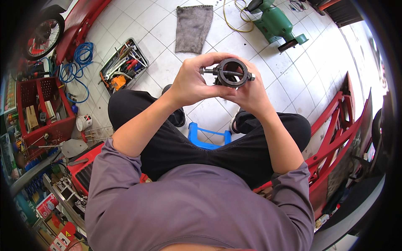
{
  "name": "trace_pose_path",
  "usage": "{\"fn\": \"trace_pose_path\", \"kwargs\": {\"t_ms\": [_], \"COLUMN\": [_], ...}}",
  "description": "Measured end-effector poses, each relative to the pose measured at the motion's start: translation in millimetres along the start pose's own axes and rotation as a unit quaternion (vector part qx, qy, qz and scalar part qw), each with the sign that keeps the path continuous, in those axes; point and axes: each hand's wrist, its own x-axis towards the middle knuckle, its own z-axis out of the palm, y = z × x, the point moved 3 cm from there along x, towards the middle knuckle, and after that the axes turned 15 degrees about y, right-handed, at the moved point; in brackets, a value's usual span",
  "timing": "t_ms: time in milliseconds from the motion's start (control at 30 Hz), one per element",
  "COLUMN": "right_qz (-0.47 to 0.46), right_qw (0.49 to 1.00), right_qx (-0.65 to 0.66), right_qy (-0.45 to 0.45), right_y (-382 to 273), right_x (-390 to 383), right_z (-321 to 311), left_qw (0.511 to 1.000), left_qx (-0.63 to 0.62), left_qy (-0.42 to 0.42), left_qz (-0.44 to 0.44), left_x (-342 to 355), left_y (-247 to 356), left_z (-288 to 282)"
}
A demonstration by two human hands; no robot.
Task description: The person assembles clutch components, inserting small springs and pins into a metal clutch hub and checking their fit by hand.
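Observation:
Both my hands are raised in front of me, gripping a dark metal ring-shaped part (221, 75) with its round opening turned up towards me. A long threaded bolt (211, 71) runs crosswise over it, with a nut (251, 77) on the right end. My left hand (193, 79) is closed on its left side, thumb along the near edge and fingers stretching over the far side. My right hand (252, 93) is wrapped around the right side and underneath. The palms hide the lower portion of the part.
On the tiled floor lie a tray of hand tools (140, 52), a grey cloth (193, 31) and a green bench grinder (274, 21). A blue plastic stool (208, 146) shows between my legs. Blue hose (83, 54) and a red tool rack (48, 129) stand left; a red metal frame (335, 144) is right.

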Motion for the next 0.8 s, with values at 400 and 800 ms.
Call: {"fn": "trace_pose_path", "kwargs": {"t_ms": [400,800], "right_qz": [0.214,0.119], "right_qw": [0.950,0.974], "right_qx": [0.216,0.108], "right_qy": [0.069,0.159], "right_y": [2.7,-10.5], "right_x": [7.4,4.0], "right_z": [-17.5,-12.0], "left_qw": [0.989,0.999], "left_qx": [0.095,-0.004], "left_qy": [0.050,0.041], "left_qz": [0.107,0.001], "left_x": [7.0,3.1], "left_y": [3.1,4.6], "left_z": [-11.9,-4.2]}}
